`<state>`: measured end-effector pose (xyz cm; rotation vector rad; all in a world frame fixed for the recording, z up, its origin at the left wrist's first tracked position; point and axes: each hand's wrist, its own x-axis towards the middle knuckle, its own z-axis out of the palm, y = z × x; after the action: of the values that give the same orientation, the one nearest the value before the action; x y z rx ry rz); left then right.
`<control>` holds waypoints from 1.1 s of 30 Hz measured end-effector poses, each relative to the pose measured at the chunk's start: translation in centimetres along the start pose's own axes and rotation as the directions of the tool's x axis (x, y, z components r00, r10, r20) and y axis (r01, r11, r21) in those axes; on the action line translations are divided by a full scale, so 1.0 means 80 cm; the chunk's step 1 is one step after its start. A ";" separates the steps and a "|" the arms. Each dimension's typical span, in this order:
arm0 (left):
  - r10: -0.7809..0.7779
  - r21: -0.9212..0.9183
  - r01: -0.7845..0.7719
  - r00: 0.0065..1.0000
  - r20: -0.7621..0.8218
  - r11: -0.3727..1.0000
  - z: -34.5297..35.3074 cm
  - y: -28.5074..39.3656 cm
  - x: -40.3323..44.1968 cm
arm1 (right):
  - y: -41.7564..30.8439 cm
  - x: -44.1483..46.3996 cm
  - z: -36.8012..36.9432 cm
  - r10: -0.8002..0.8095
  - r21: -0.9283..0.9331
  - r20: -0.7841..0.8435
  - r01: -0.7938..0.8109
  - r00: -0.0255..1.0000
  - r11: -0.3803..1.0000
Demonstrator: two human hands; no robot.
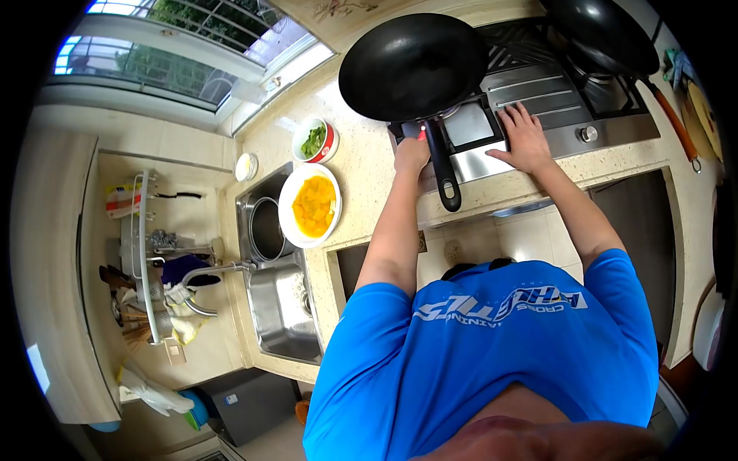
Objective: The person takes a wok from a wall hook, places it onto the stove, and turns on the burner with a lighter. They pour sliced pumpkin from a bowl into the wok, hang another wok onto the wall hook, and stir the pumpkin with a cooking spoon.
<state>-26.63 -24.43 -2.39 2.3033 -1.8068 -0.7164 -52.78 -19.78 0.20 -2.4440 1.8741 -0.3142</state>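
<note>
A black wok (413, 67) sits over the left burner of the gas stove (538, 100), its long handle (441, 165) pointing back toward me. My left hand (412, 155) is at the stove's front left corner, just left of that handle. Its fingers are closed and partly hidden. A small red spot shows at the fingertips, but I cannot tell what they grip. My right hand (526, 140) lies flat on the steel stove top with fingers spread, holding nothing. To its right is a round control knob (588, 134) on the front panel.
A white plate of orange-yellow pieces (314, 205) and a red-and-white bowl of chopped greens (314, 143) stand left on the counter (361, 165). Beyond are a small white container (246, 167) and a sink (284, 311) with a pot. Another wok (603, 34) occupies the right burner.
</note>
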 end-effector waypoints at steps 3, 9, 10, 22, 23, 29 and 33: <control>-0.033 -0.027 0.033 0.999 -0.012 0.999 0.000 0.001 -0.003 | 0.000 -0.002 0.001 0.004 0.020 -0.005 -0.004 1.000 1.000; 0.277 -0.300 -0.247 0.959 0.062 0.921 0.040 -0.045 -0.021 | 0.006 -0.004 0.004 -0.004 0.079 -0.050 0.008 0.999 0.997; 0.350 -0.213 -0.339 0.937 0.014 0.916 0.028 -0.044 -0.061 | 0.008 -0.001 0.005 -0.001 0.084 -0.059 0.006 0.998 0.996; 0.285 -0.780 -0.031 0.939 0.192 0.625 -0.118 -0.064 -0.199 | -0.011 -0.006 -0.020 -0.019 0.078 -0.031 0.022 0.999 0.997; 0.261 -0.746 -0.060 0.953 0.156 0.664 -0.143 -0.062 -0.197 | -0.011 -0.005 -0.016 -0.021 0.072 -0.033 0.023 0.999 0.997; 0.199 -0.753 -0.104 0.979 0.037 0.650 -0.265 -0.128 -0.107 | -0.026 -0.002 -0.024 -0.004 0.028 -0.017 0.004 1.000 1.000; 0.089 -0.869 -0.025 0.996 0.022 0.495 -0.310 -0.196 -0.008 | -0.036 0.000 -0.025 -0.006 -0.017 -0.032 0.006 0.999 1.000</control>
<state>-2.03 -24.10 13.66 1.4984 -1.0626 -1.3179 -50.44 -18.83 2.58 -2.4705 1.8897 -0.3419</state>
